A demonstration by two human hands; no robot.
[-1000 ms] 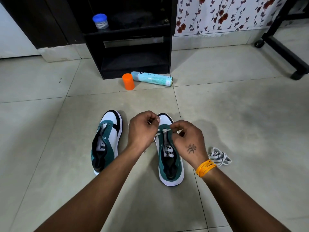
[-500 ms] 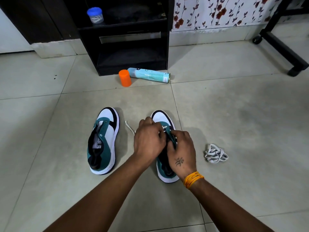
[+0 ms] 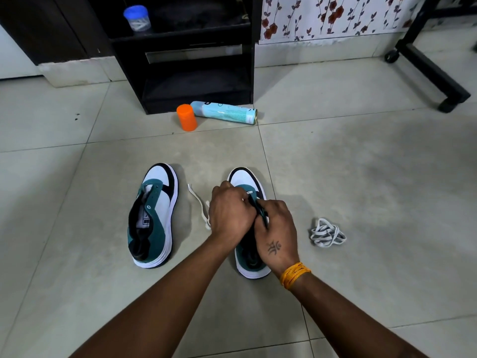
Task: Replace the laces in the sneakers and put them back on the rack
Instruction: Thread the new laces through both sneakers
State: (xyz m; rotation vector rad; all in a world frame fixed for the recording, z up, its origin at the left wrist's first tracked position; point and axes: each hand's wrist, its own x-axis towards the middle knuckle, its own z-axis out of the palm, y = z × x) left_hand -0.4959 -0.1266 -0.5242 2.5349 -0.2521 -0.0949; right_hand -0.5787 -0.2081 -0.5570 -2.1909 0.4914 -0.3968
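Two white, black and teal sneakers lie on the tiled floor. The left sneaker [image 3: 154,215] has no lace. Over the right sneaker [image 3: 245,179] both hands work close together. My left hand [image 3: 229,213] pinches a white lace [image 3: 200,202] near its tip at the eyelets; the lace's loose part trails on the floor to the left. My right hand [image 3: 277,228] grips the teal eyelet flap of the right sneaker. The shoe's middle is hidden by the hands. A bundled white lace [image 3: 326,232] lies on the floor to the right.
A black rack [image 3: 196,63] stands against the wall ahead, with a blue-lidded jar [image 3: 136,18] on its shelf. An orange cap [image 3: 186,117] and a lying teal spray can [image 3: 224,112] sit before it. A black wheeled frame [image 3: 428,65] stands far right.
Both hands moved from the toe end of the lacing back toward the shoe's middle and closed together. The lace's loose part now trails on the floor left of the shoe.
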